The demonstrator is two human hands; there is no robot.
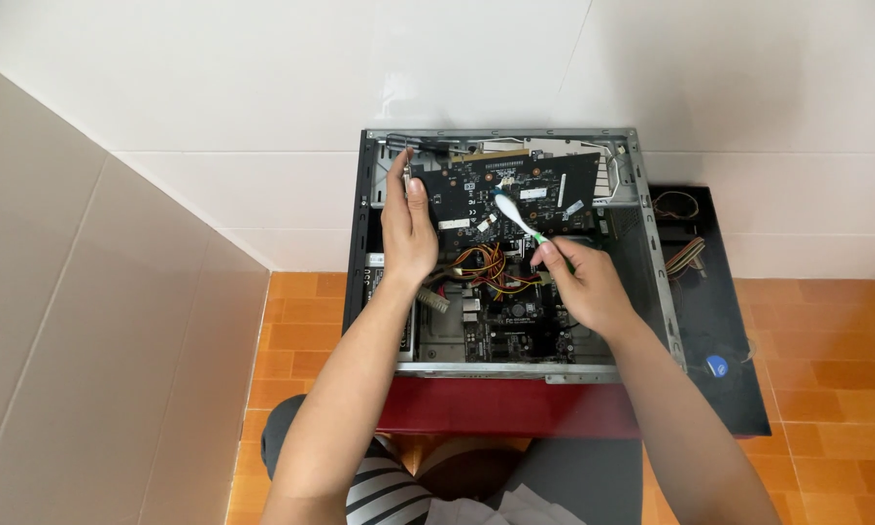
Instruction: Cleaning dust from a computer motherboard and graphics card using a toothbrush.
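A big open computer case [641,209] lies on its side on a red stand [505,406], so its insides face up. The left hand [408,233] grips a black circuit card [515,190] by its edge above the case, keeping it steady. The right hand [583,287] pinches a white and green toothbrush [518,218], bristles touching the card.

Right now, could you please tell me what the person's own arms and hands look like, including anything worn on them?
Both forearms are bare up to the picture's lower edge, with no sleeves in view. The left hand and the right hand wear no gloves, and no rings, watch or wristband can be seen. The fingernails look short and unpainted.
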